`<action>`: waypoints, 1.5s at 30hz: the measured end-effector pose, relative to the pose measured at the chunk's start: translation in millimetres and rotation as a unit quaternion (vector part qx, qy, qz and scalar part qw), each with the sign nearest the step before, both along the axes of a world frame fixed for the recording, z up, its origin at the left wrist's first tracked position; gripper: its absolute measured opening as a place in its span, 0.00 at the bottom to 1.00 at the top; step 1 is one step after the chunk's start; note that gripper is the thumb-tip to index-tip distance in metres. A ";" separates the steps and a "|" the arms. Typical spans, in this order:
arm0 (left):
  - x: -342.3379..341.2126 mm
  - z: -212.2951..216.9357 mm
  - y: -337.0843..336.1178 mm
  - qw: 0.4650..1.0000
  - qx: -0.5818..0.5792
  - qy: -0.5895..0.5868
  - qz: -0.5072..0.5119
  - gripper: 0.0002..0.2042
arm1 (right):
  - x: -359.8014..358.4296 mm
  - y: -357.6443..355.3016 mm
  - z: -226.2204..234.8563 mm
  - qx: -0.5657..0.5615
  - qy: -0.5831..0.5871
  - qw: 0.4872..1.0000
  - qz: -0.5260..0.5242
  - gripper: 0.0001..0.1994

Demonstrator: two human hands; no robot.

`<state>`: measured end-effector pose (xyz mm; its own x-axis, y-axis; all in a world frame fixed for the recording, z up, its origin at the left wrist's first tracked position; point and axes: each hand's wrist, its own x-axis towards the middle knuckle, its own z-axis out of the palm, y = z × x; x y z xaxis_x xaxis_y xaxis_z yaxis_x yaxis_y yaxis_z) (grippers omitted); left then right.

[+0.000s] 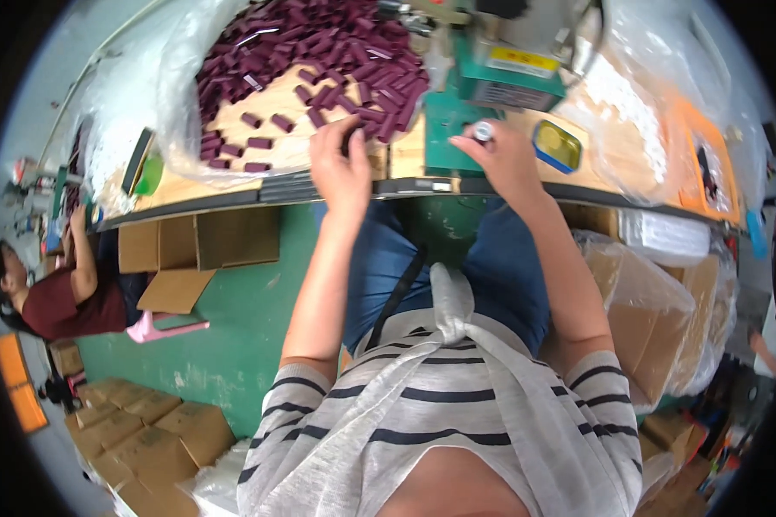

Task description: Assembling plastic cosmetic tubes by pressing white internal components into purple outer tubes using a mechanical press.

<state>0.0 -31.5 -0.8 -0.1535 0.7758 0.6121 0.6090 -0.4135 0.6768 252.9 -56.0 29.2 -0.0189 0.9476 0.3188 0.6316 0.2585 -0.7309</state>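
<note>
At the near edge of the pile of short maroon tubes point(319, 52), my left hand point(340, 168) has its fingers curled in. Something dark shows between thumb and fingers, but I cannot make it out. My right hand point(510, 164) pinches a small silvery-white round piece point(483, 131) between thumb and fingers. That hand is over the green metal base point(444, 142) of a bench machine point(513, 82). A few maroon tubes lie loose on the wooden top, left of my left hand.
Right of the machine stands a blue-rimmed yellow tin point(558, 146). Small white parts point(634, 112) lie in clear plastic beside an orange tray point(707, 159). Cardboard boxes point(200, 241) are below the bench. A co-worker point(69, 297) sits at far left.
</note>
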 end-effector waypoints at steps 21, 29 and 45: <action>-202.4 4.4 60.4 0.950 -0.234 0.208 0.007 0.17 | -6.1 -2.4 -5.0 0.003 0.034 0.999 -0.031 0.10; -165.0 11.6 45.7 0.975 -0.195 0.104 0.005 0.15 | -12.1 -2.9 -16.3 0.127 -0.089 0.984 -0.086 0.16; 5.3 29.5 3.8 0.861 -0.102 -0.301 -0.396 0.16 | 1.0 -4.8 -4.3 0.022 0.005 0.999 -0.030 0.08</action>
